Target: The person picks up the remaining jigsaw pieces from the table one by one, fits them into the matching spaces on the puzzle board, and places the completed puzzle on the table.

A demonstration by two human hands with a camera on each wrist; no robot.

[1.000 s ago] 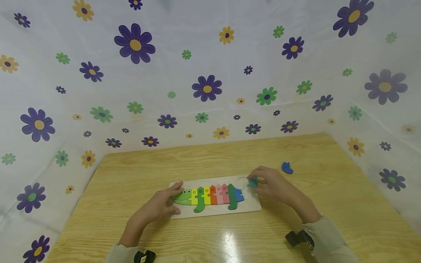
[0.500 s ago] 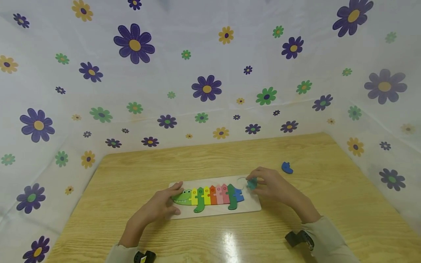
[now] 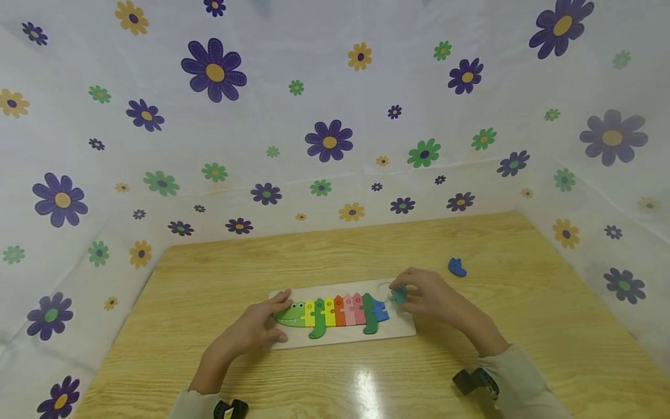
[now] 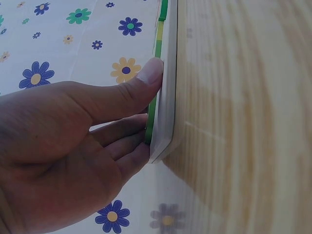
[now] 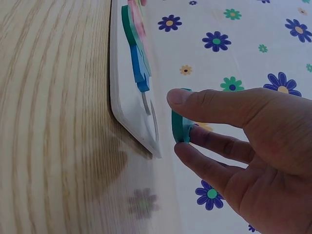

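Observation:
A pale wooden puzzle board (image 3: 335, 341) carries a crocodile of coloured pieces, with a green head (image 3: 290, 314) at the left and a blue piece (image 3: 380, 311) towards the right. My left hand (image 3: 253, 327) rests on the board's left end, its thumb and fingers touching the surface around the head. Between thumb and fingers, my right hand (image 3: 434, 295) pinches a teal puzzle piece (image 5: 180, 127). That piece is tilted and held just above the board's right end, apart from the surface in the right wrist view. An outlined slot (image 3: 386, 286) shows beside it.
A loose blue puzzle piece (image 3: 457, 267) lies on the wooden table (image 3: 251, 259), beyond my right hand. White flowered cloth (image 3: 282, 116) stands around the table's back and sides. Dark straps (image 3: 475, 381) sit at both wrists.
My right hand has shifted slightly left with the teal puzzle piece, towards the blue piece on the board. The left hand and the board have stayed put.

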